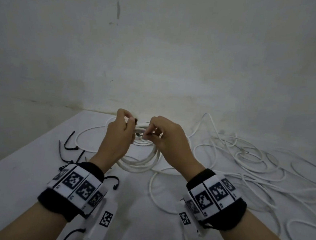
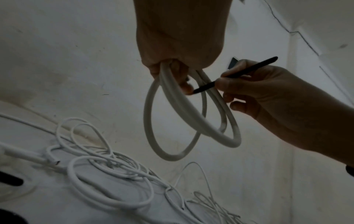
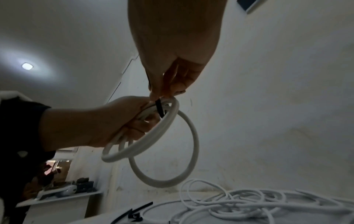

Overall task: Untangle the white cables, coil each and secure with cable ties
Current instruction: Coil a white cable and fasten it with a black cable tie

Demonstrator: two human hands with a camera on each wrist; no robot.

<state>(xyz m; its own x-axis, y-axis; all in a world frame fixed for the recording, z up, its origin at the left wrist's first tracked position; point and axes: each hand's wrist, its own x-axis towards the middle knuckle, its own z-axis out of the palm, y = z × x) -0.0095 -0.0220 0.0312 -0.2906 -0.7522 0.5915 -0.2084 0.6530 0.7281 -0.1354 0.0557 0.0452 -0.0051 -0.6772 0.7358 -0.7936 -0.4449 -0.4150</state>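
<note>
Two hands are raised at the centre of the head view, above a white table [image 1: 27,166]. A coiled white cable [image 2: 172,115] is gripped at its top by the left hand [image 1: 117,135], fingers curled round the loops. A black cable tie [image 2: 235,74] is pinched by the right hand [image 1: 168,137] just beside that grip; whether it is already threaded cannot be told. Loose white cables [image 1: 253,165] are spread tangled across the right of the frame, and spare cable ties [image 1: 69,149] are lying at the left.
</note>
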